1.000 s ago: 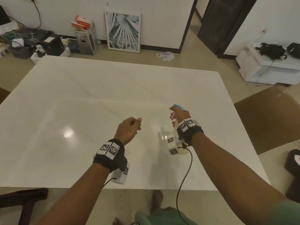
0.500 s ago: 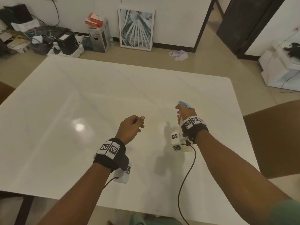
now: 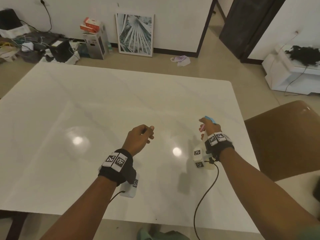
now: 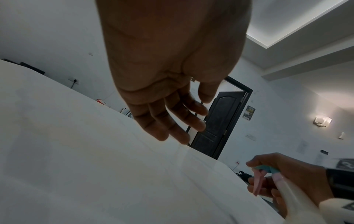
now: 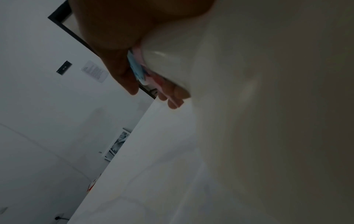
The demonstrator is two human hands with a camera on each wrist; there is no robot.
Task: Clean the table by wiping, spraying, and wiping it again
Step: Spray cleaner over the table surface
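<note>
A big white glossy table (image 3: 86, 110) fills the head view. My right hand (image 3: 209, 127) grips a white spray bottle (image 3: 210, 119) with a blue head and pink trigger, held above the table's right part, nozzle pointing away from me. The left wrist view shows the spray bottle (image 4: 287, 192) in the right hand (image 4: 298, 171), fingers by the trigger. In the right wrist view the spray bottle (image 5: 191, 53) fills the frame beside the right hand (image 5: 114, 37). My left hand (image 3: 140, 137) hovers over the table's middle, loosely curled and holding nothing; the left hand (image 4: 172, 91) has relaxed fingers. No cloth is in view.
A brown chair (image 3: 285, 135) stands by the table's right edge. Beyond the table, on the floor, are a framed picture (image 3: 136, 34), boxes and cable clutter (image 3: 52, 45), and a low white cabinet (image 3: 285, 75) at right. A dark door (image 3: 245, 23) is behind.
The head view has shifted a little. My right hand with the bottle has drifted slightly to the right; the left hand keeps its loose pose over the table.
</note>
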